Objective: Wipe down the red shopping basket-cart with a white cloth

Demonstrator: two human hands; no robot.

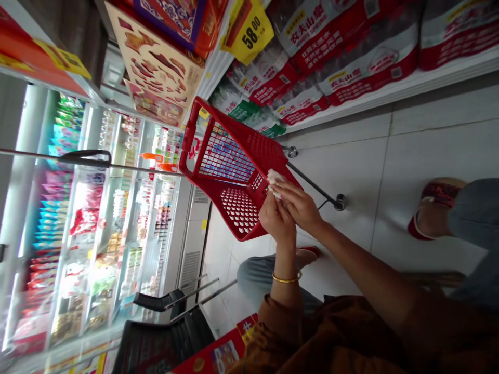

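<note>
A white crumpled tissue point(275, 178) is pinched at the fingertips of my two hands, which are pressed together. My right hand point(299, 204) has its fingers laid along the tissue. My left hand point(276, 215), with a gold bangle on its wrist, is closed against it from the other side; its fingertips are partly hidden. Just beyond both hands is a red plastic shopping cart point(230, 124) with mesh walls, whose side they overlap in the view. I cannot tell whether they touch it.
The view is turned sideways. Packs of bottled water point(366, 67) fill a low shelf beside the cart, near boxed goods point(156, 62). A lit display cooler point(191, 249) stands opposite. Black chairs point(156, 343) are close to me. Cart wheels point(340, 202) and feet point(432, 208) are on the tiled floor.
</note>
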